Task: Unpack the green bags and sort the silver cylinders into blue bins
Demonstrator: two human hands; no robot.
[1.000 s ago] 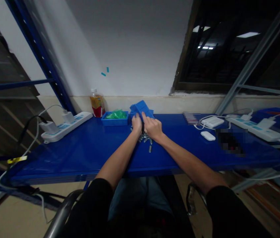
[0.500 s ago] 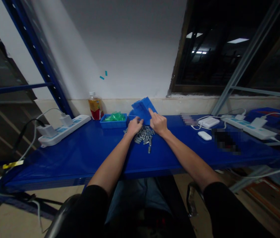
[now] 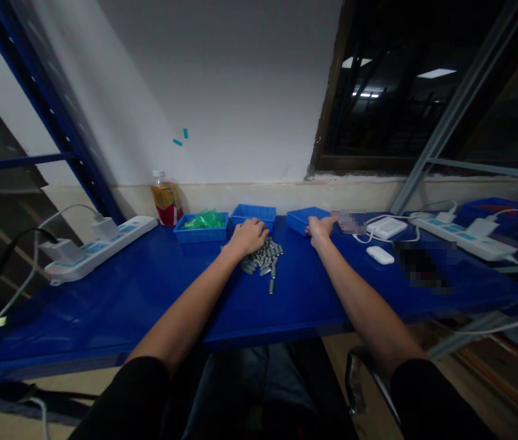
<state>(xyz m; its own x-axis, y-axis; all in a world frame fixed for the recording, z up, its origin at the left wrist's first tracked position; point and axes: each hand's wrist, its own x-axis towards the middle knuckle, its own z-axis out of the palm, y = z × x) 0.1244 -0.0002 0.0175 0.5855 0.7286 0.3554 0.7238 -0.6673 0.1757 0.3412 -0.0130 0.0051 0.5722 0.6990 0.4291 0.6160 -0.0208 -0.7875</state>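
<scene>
A pile of small silvery metal cylinders [image 3: 263, 261] lies on the blue table, one piece apart at its near side. My left hand [image 3: 249, 236] rests palm down over the far left part of the pile, fingers stretched out, just in front of a blue plastic bin [image 3: 255, 211]. What is under the palm is hidden. Farther right, my right hand [image 3: 321, 228] grips the near right corner of another blue plastic bin [image 3: 296, 222], which sits at an angle near the back edge. Its inside is mostly out of sight.
Left of the pile stands a blue bin with green plastic pieces [image 3: 206, 220], beside a drink bottle [image 3: 167, 198]. Power strips [image 3: 103, 247] flank both sides. A white case [image 3: 380, 255], cables and a blurred dark object [image 3: 424, 264] lie on the right.
The blue bin, previously tilted up over the pile, is now down on the table to the right, with my right hand on it. My left hand has come onto the pile.
</scene>
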